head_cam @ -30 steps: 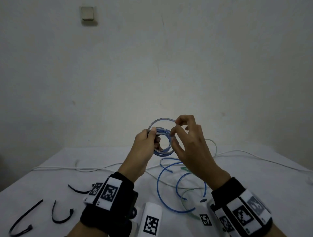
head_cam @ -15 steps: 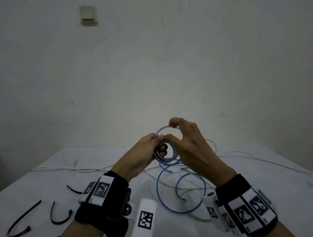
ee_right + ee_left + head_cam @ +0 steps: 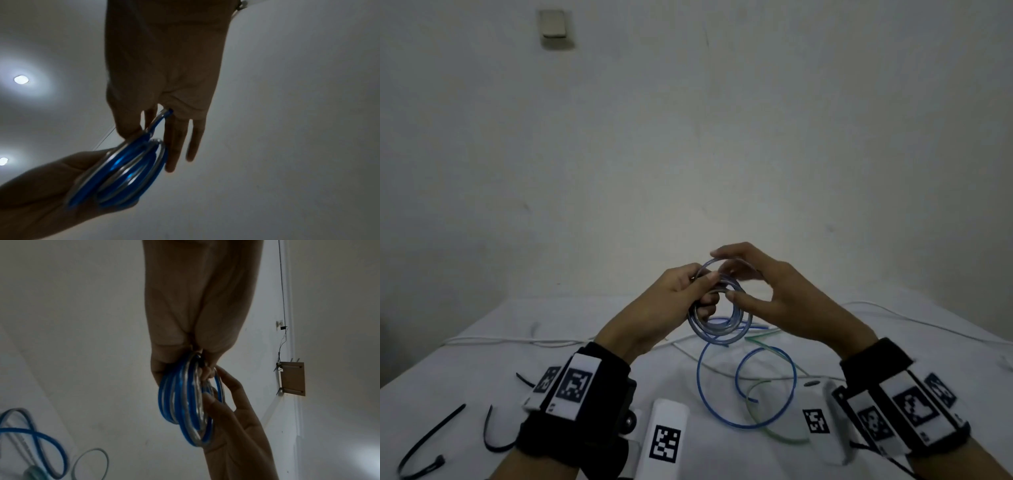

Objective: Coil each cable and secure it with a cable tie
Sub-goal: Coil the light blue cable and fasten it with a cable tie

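Observation:
A blue cable is wound into a small coil held up above the table. My left hand grips the coil's upper left side with thumb and curled fingers; its wrist view shows the loops bunched under the fingertips. My right hand is spread: straight fingers lie over the top loop and the thumb touches the coil's right side. In the right wrist view a strand runs between the straight fingers down to the coil. The cable's loose end curls on the table below.
Three black cable ties lie at the front left of the white table. A green cable loops under the blue end. White cables run across the back. A wall stands behind.
Both hands and the coil have dropped slightly toward the table. My right hand went from pinching a strand at the top of the coil to spread, straight fingers.

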